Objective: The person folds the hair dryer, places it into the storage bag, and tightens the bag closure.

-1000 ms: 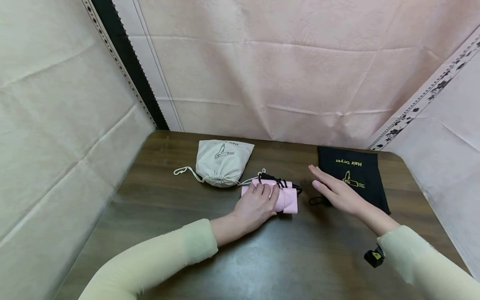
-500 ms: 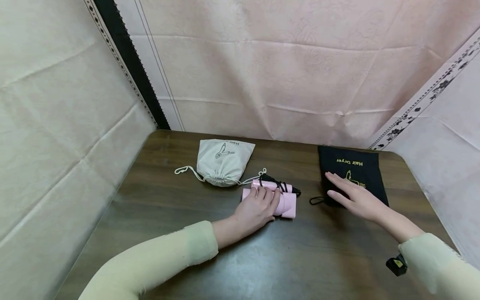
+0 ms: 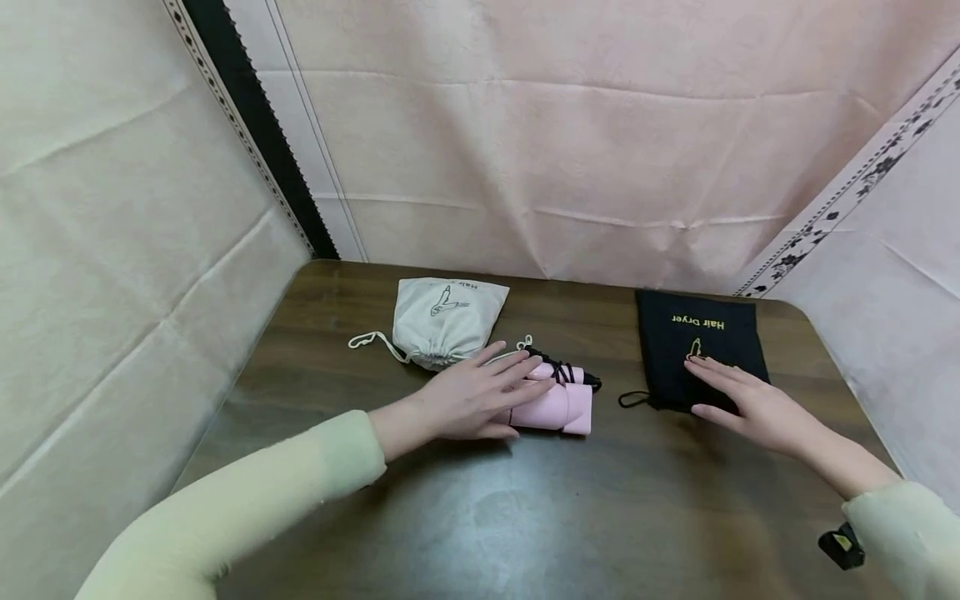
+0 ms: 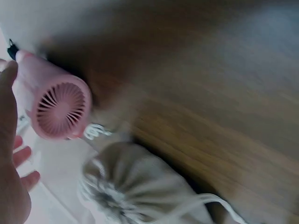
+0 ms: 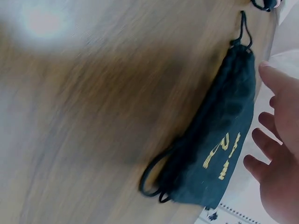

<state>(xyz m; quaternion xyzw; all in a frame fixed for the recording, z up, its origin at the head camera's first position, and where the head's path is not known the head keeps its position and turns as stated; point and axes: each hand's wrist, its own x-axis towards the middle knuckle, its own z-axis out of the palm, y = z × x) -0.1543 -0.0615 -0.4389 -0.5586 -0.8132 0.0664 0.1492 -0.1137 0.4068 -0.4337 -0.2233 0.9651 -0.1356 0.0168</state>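
Observation:
A pink folded hair dryer (image 3: 551,407) lies mid-table, its black cord (image 3: 558,368) wrapped along the handle. Over its left end my left hand (image 3: 468,396) is spread with straight fingers, overlapping the dryer in the head view. The left wrist view shows the dryer's round slatted vent (image 4: 60,111) apart from the palm. My right hand (image 3: 761,412) has its fingers extended above the lower right of a black drawstring pouch (image 3: 675,350) printed "Hair Dryer". In the right wrist view, the fingertips stand off the pouch (image 5: 219,130), holding nothing.
Behind my left hand lies a white drawstring pouch (image 3: 448,321), its cord (image 3: 367,339) trailing left. The black pouch's cord loop (image 3: 633,400) reaches toward the dryer. Pale cloth (image 3: 585,167) hangs along the back and sides of the brown wooden table (image 3: 480,517).
My left hand has let go of the hair dryer and drawn back left, its fingers straightening. My right hand has moved right and toward me, over the black pouch. Both pouches stay put.

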